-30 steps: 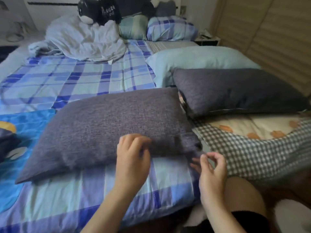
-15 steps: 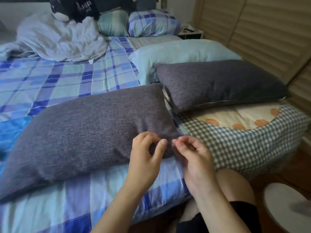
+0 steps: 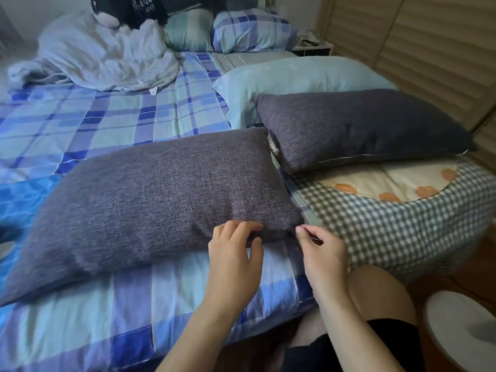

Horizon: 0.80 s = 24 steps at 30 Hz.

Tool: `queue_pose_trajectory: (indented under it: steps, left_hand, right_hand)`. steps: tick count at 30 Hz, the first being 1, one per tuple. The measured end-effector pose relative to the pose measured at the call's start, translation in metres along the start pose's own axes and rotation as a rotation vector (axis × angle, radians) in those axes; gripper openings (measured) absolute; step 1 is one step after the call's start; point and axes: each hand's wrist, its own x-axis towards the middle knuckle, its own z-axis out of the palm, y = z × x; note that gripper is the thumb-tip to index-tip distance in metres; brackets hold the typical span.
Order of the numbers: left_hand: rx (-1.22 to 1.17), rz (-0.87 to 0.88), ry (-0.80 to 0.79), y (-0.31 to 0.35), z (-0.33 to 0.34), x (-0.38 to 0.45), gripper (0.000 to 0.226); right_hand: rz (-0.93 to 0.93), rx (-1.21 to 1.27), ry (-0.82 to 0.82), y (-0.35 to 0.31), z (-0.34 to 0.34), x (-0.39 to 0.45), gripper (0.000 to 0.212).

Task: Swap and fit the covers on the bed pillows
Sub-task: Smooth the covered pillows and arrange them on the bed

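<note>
Pillow in grey cover lies flat across the near edge of the bed, long side toward me. Left hand has fingers curled on the cover's near right corner, pinching fabric between thumb and fingertips. Right hand sits just beside that corner, thumb and forefinger pressed together on something thin; I cannot tell whether it is a zip pull or a fold of cloth. My read: the step in hand is working the closure at this corner, either opening the cover to strip it or closing it after fitting; the frame does not settle which. Next move calls for the left hand to hold the corner taut while the right draws along the seam. Contents: this cover looks fully stuffed, no insert showing. Second grey pillow lies to the right, well filled, a pale line along its near edge, resting partly on a light blue pillow and a checked cushion. Rumpled duvet and two more pillows sit at the far end.
</note>
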Motion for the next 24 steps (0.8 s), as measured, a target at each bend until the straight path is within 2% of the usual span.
queue_pose_trajectory:
  steps: [2, 3, 7, 10, 13, 15, 17, 20, 24]
  left_hand:
    - [0.013, -0.011, -0.004, 0.006, 0.001, 0.0, 0.019]
    - [0.022, -0.013, -0.009, 0.009, 0.001, 0.002, 0.019]
    - [-0.006, 0.0, -0.112, 0.025, 0.001, 0.014, 0.025]
    - [-0.046, -0.04, -0.181, 0.038, 0.002, 0.025, 0.029]
    - [-0.037, -0.096, -0.112, 0.046, 0.004, 0.032, 0.024]
    - [0.004, -0.146, -0.128, 0.049, 0.005, 0.035, 0.022]
    - [0.04, -0.201, -0.15, 0.05, 0.006, 0.037, 0.024]
    - [0.037, -0.253, -0.155, 0.048, 0.002, 0.038, 0.026]
    - [0.005, -0.279, -0.186, 0.043, 0.0, 0.034, 0.025]
  right_hand:
    - [0.049, -0.014, 0.047, 0.002, 0.005, 0.004, 0.009]
    - [0.129, 0.086, 0.056, 0.002, 0.009, 0.006, 0.006]
    - [0.617, 0.813, -0.073, -0.007, 0.032, 0.011, 0.011]
    - [0.712, 1.053, -0.239, -0.008, 0.037, 0.014, 0.02]
    - [0.665, 0.982, -0.356, -0.007, 0.033, 0.016, 0.026]
    - [0.612, 0.947, -0.382, -0.009, 0.033, 0.019, 0.023]
    - [0.631, 0.98, -0.408, -0.008, 0.036, 0.021, 0.022]
    - [0.698, 1.064, -0.515, -0.006, 0.038, 0.021, 0.031]
    - [0.601, 0.935, -0.465, -0.005, 0.046, 0.023, 0.013]
